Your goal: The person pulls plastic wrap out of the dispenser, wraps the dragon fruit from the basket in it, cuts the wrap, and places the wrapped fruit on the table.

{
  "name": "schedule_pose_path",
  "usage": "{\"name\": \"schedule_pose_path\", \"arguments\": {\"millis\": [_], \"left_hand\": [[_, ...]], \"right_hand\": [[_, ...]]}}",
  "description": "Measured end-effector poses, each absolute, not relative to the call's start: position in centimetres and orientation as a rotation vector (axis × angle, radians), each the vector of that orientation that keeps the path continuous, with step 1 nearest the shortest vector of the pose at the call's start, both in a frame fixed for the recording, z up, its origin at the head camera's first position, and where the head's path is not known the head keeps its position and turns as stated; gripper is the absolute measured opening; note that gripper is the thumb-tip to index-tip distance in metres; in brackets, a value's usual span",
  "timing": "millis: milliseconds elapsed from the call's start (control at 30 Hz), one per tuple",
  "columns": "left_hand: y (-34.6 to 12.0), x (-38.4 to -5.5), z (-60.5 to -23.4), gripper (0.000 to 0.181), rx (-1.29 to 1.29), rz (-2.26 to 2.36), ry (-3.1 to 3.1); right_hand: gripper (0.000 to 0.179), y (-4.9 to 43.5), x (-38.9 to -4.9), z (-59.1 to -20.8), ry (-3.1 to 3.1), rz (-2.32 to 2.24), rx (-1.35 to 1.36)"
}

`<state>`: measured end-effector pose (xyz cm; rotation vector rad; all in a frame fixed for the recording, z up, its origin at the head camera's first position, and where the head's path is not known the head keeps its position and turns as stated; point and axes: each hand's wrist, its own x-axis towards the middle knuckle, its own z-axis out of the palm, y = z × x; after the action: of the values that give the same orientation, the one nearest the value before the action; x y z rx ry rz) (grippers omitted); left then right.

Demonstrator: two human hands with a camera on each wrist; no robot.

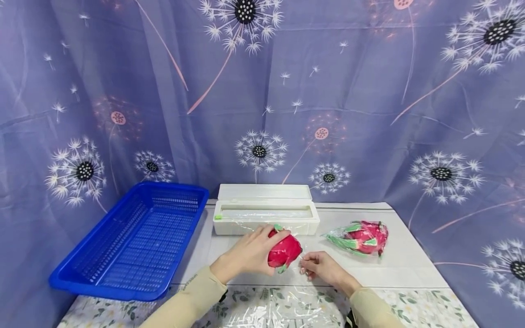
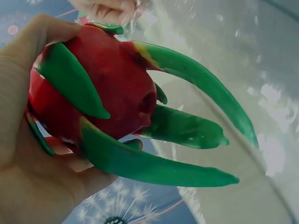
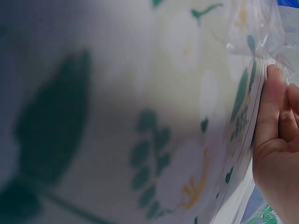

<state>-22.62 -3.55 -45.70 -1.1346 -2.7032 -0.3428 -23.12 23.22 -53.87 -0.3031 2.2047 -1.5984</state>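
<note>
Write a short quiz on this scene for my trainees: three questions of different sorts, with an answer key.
1. Multiple choice: how does the person's left grip relate to the dragon fruit?
a) It hovers apart from it.
b) It pushes it with one fingertip.
c) It holds it.

2. True or false: the lid of the white cling-film box stands open.

3. Fill in the blank: in the head view, the film-wrapped dragon fruit lies to the ____ of that box.

Key: 1. c; 2. true; 3. right
</note>
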Motion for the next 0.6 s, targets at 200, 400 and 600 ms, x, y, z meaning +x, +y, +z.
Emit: {"name": "schedule_pose_path", "arguments": {"millis": [200, 400, 600], "left_hand": [[-2.7, -22.9, -47.5, 0.099, -1.131, -0.366, -2.712], [-2.8, -23.3, -49.0, 0.096, -1.115, -0.352, -2.733], [-2.7, -23.4, -49.5, 0.098, -1.112, -0.329, -2.774]], "right_hand": [[0.02, 23.5, -22.9, -54.2, 2.197, -1.623, -0.304], [0.017, 23.5, -22.7, -54.2, 2.227, -1.64, -0.288], [0.015, 23.4, -22.7, -54.1, 2.225, -1.639, -0.272]]}}
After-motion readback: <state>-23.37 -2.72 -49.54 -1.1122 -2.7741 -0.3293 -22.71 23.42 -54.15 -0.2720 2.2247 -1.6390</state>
